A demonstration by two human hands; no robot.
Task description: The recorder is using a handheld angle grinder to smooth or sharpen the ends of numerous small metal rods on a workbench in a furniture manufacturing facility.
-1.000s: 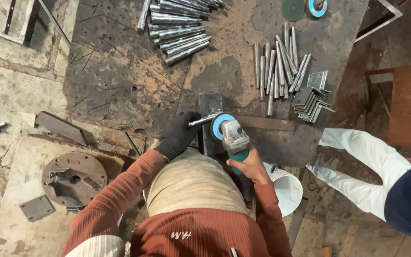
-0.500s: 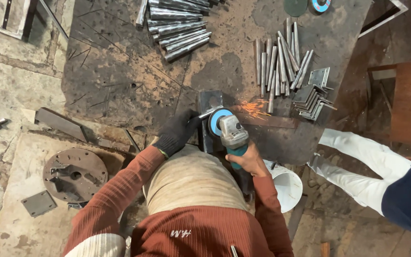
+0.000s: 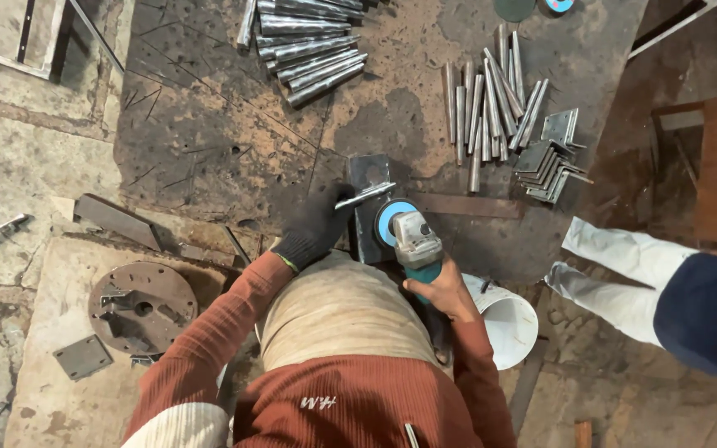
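Observation:
My left hand (image 3: 315, 226), in a black glove, grips a short steel rod (image 3: 365, 195) that lies across a dark metal block (image 3: 369, 207) on the workbench. My right hand (image 3: 443, 290), bare, is wrapped around the teal body of an angle grinder (image 3: 412, 241). The grinder's blue-labelled disc (image 3: 392, 221) stands on edge against the right end of the rod. No sparks are visible at the disc.
Several steel tubes (image 3: 313, 46) lie piled at the bench's far edge, several thin rods (image 3: 491, 104) and angle brackets (image 3: 551, 158) to the right. A round flange (image 3: 141, 305) rests lower left, a white bucket (image 3: 508, 323) by my right elbow. Another person's white trousers (image 3: 616, 265) stand at right.
Half a second ago orange sparks flew right from the disc; now there are none. The hands, rod and grinder have stayed in nearly the same place.

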